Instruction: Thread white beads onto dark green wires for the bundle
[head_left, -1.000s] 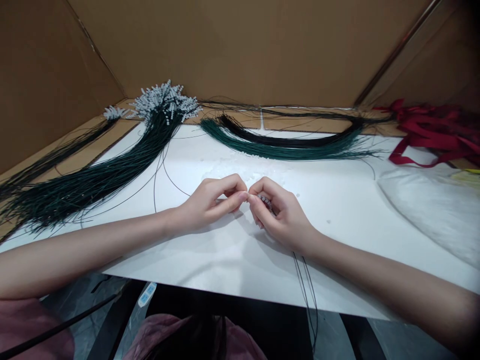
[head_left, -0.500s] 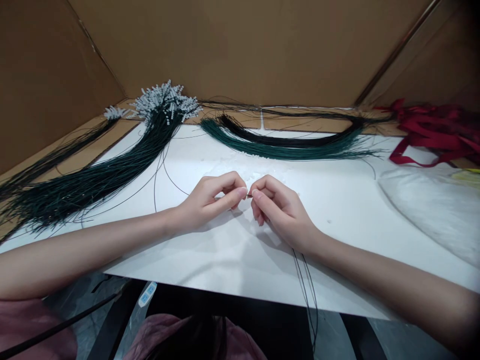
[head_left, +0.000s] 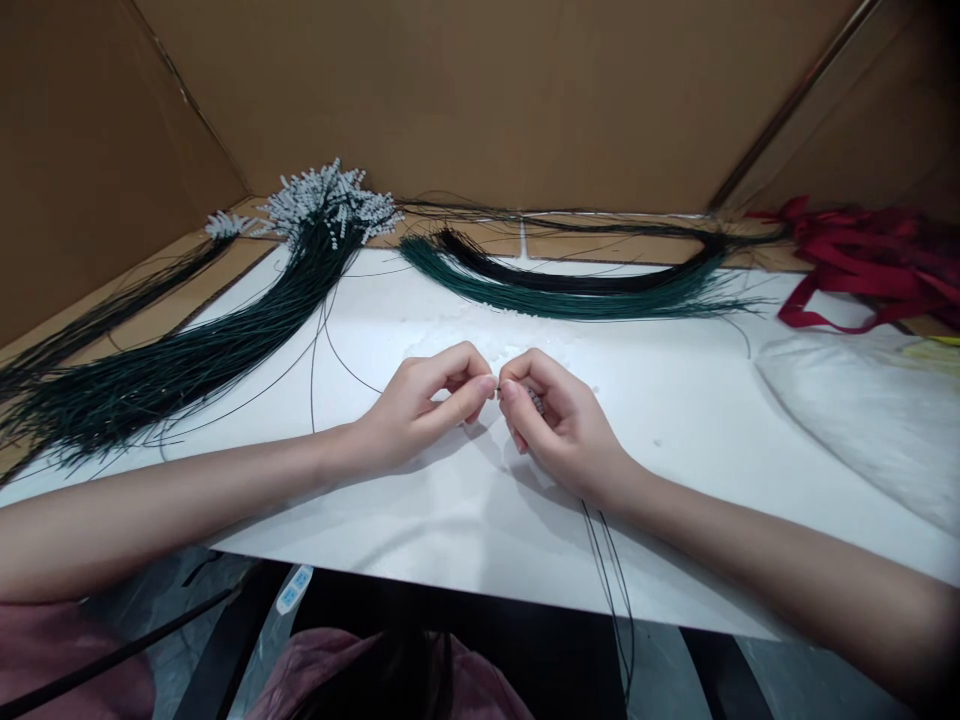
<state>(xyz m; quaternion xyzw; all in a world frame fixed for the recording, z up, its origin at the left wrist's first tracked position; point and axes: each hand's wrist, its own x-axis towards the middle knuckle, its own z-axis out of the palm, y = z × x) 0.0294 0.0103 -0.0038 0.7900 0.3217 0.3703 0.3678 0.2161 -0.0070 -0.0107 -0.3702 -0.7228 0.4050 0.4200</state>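
Observation:
Over the white board, my left hand (head_left: 431,400) and my right hand (head_left: 559,415) meet almost fingertip to fingertip. Thumb and forefinger of my left hand are closed in a pinch on what looks like a small white bead, mostly hidden. My right hand is closed on thin dark wire (head_left: 616,570), whose two strands hang from under the wrist past the board's edge. Behind its thumb a short row of white beads (head_left: 535,400) shows among the curled fingers. Loose white beads (head_left: 510,352) lie scattered just beyond the hands.
At the left lies a thick bundle of green wires (head_left: 217,350) topped with white beads (head_left: 330,200). Bare green and black wires (head_left: 570,300) curve along the back. Red ribbon (head_left: 862,270) and a clear plastic bag (head_left: 877,420) are at the right. Cardboard walls (head_left: 480,100) surround the board.
The fingers of my right hand have shifted slightly, and the row of white beads behind its thumb now shows. Both hands stay pinched in nearly the same place.

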